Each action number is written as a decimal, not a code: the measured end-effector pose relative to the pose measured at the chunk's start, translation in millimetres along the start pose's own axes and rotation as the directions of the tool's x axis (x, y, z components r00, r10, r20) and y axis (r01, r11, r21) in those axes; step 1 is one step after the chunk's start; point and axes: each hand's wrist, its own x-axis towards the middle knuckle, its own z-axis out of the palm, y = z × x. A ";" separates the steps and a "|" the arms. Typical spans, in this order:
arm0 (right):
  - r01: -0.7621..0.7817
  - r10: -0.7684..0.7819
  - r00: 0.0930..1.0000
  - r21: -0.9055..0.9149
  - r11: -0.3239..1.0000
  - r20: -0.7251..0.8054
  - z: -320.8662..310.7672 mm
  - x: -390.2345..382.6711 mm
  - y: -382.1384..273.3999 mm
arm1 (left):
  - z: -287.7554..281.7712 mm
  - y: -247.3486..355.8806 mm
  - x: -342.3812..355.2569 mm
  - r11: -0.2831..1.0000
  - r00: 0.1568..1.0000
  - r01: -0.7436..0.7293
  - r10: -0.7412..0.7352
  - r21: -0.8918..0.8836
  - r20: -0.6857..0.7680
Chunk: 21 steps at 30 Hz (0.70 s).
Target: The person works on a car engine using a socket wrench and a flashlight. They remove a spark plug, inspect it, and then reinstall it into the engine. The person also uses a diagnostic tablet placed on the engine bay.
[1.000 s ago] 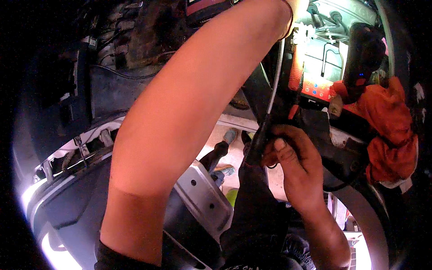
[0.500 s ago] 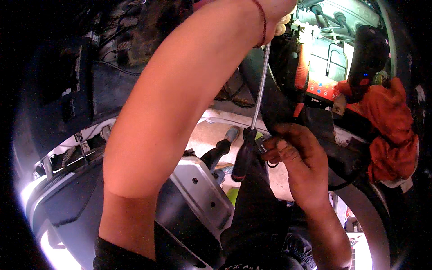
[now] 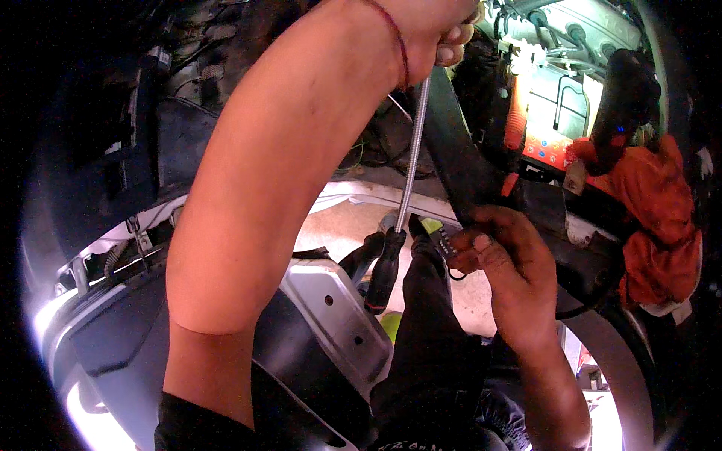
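My left hand (image 3: pixel 445 34) is at the top edge, its fingers curled, partly cut off by the frame. From under it hangs a flexible-shaft tool: a ribbed silver shaft (image 3: pixel 415 150) slants down to a black handle (image 3: pixel 385 272) with a red ring near its end. The shaft's upper end is hidden behind the hand. Lower right, my right hand (image 3: pixel 511 263) is closed, thumb against fingers, on a small dark piece (image 3: pixel 445 242) with a row of silvery bits, a yellow-green end and a thin black loop. The handle hangs to its left, apart from it.
An open engine bay surrounds the hands. A lit battery (image 3: pixel 553 154) with a red-orange top stands at upper right, beside a dark lamp-like device (image 3: pixel 628 98) with a blue light. Red cloth (image 3: pixel 654 218) lies at right. A bumper (image 3: pixel 143 331) and metal panel (image 3: pixel 335 301) are lower left.
My left hand and the hanging tool have shifted left, away from my right hand. My right hand has moved slightly right, and more of its small piece's yellow-green end shows.
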 end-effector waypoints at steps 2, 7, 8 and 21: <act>0.032 -0.032 0.999 -0.032 0.999 -0.018 1.7 0.6 1.0 | -1.2 0.3 -6.2 0.999 0.999 -0.040 0.040 0.002 0.002; 0.046 -0.047 0.998 -0.047 0.998 -0.030 3.0 2.7 3.3 | -8.2 8.0 -18.4 0.994 0.992 -0.063 0.053 0.086 0.113; 0.043 -0.045 0.999 -0.048 0.998 -0.029 2.7 2.8 3.1 | -8.6 7.9 -22.7 0.965 0.974 -0.169 0.132 0.200 0.184; 0.086 -0.090 0.995 -0.102 0.991 -0.032 5.9 2.6 -7.7 | -5.4 28.9 -61.0 0.985 0.996 0.083 -0.089 0.151 0.032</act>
